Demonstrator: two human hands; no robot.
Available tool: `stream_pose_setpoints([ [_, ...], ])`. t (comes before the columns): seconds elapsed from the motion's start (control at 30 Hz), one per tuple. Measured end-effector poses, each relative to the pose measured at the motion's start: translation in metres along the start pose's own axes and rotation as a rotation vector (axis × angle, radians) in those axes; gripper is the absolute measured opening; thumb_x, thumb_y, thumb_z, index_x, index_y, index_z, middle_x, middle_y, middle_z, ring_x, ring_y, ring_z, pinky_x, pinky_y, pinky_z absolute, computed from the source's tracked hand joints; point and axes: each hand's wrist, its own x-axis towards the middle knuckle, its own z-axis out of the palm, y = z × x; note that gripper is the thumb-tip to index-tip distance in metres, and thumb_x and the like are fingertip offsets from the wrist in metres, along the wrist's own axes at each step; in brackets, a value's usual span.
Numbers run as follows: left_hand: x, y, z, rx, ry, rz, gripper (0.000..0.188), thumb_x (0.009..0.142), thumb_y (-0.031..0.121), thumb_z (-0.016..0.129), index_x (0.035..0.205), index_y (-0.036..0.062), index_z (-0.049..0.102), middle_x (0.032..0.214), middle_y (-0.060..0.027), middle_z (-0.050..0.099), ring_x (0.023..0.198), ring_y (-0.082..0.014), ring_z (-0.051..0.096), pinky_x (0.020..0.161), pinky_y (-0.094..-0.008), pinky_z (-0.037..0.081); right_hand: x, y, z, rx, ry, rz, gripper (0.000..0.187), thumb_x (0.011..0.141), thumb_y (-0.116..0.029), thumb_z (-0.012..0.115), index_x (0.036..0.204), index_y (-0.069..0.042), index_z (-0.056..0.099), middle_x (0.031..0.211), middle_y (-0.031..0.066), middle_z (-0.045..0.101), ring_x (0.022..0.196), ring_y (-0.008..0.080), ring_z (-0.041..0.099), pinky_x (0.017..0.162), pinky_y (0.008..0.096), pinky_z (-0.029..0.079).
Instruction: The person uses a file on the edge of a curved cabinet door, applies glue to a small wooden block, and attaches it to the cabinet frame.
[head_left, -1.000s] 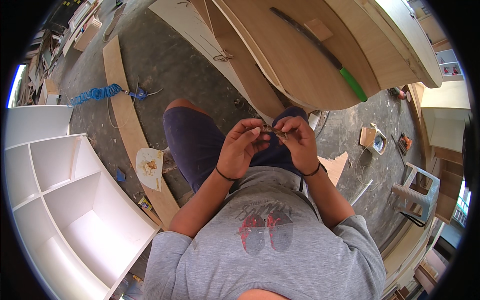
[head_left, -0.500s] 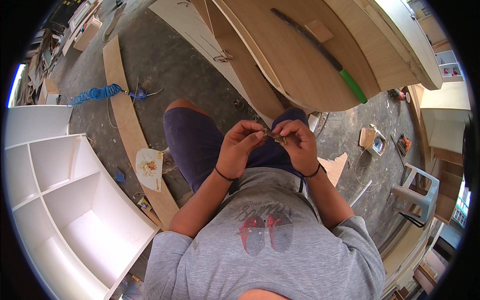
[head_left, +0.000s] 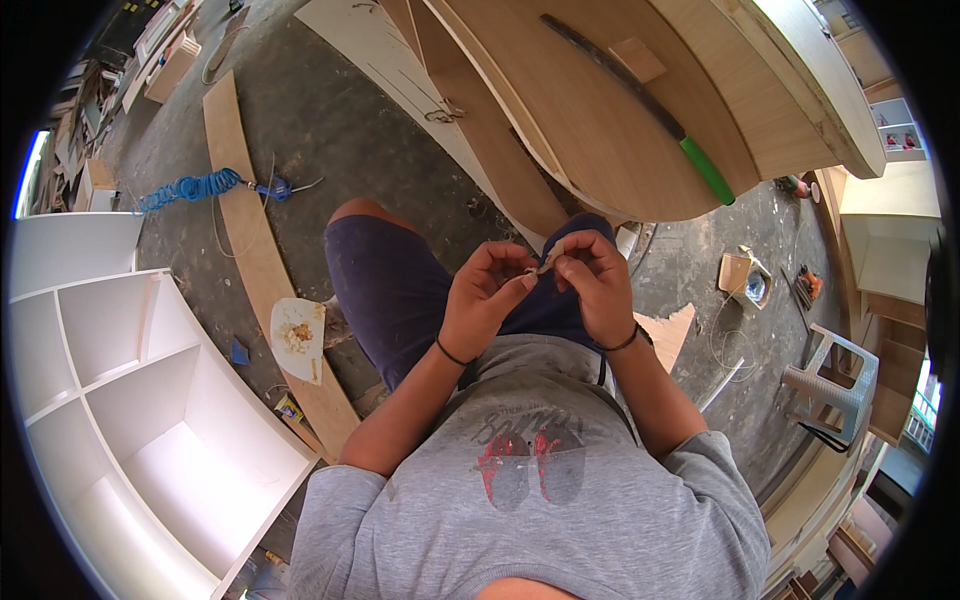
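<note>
A small, crumpled brownish scrap (head_left: 545,266) is pinched between my two hands above my lap; its kind is too small to make out. My left hand (head_left: 487,297) grips one end between thumb and fingertips. The other end is in the pinch of my right hand (head_left: 598,288). Just beyond my hands stands a curved wooden piece (head_left: 590,160). On its top lie a long dark file with a green handle (head_left: 707,172) and a small flat wood block (head_left: 638,60).
To the left stands a white shelf unit (head_left: 150,400) with compartments. A long board (head_left: 240,190) lies on the floor, with a blue coiled air hose (head_left: 195,188) across it and a stained white scrap (head_left: 299,340) nearby. A grey plastic stool (head_left: 835,375) stands at right.
My fingers have shifted slightly on the scrap. Less of it shows between them now, and it looks thinner and more twisted. The things around have stayed put.
</note>
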Motion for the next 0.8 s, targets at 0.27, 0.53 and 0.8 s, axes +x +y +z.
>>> stream_pose_setpoints([
  [0.27,0.004,-0.003,-0.003,0.088,-0.004,-0.078,0.017,0.084,0.006,0.061,0.099,-0.0002,0.057,0.090,-0.0009,0.059,0.081,-0.0054,0.053,0.071,-0.0187,0.042,0.001,0.001,0.005,-0.082,0.114,-0.031,0.015,0.081,0.000,0.061,0.095,0.000,0.056,0.082,0.0010,0.058,0.073,0.0056,0.053,0.065,0.0189,0.044],
  [0.53,0.008,-0.008,-0.004,0.114,0.041,-0.094,0.012,0.087,0.010,0.057,0.094,-0.0002,0.058,0.080,0.0000,0.058,0.073,-0.0052,0.052,0.065,-0.0187,0.041,0.001,0.005,0.004,-0.037,0.109,-0.002,0.020,0.080,0.000,0.062,0.098,0.000,0.055,0.084,0.0012,0.058,0.073,0.0055,0.053,0.064,0.0188,0.044],
  [0.8,0.017,-0.015,-0.008,0.097,0.050,-0.112,0.013,0.089,0.012,0.055,0.096,0.0012,0.055,0.079,-0.0006,0.058,0.075,-0.0061,0.053,0.068,-0.0197,0.042,0.007,0.012,0.004,0.202,0.179,0.171,0.020,0.080,-0.005,0.063,0.098,0.000,0.057,0.081,0.0016,0.058,0.064,0.0056,0.051,0.052,0.0191,0.040],
])
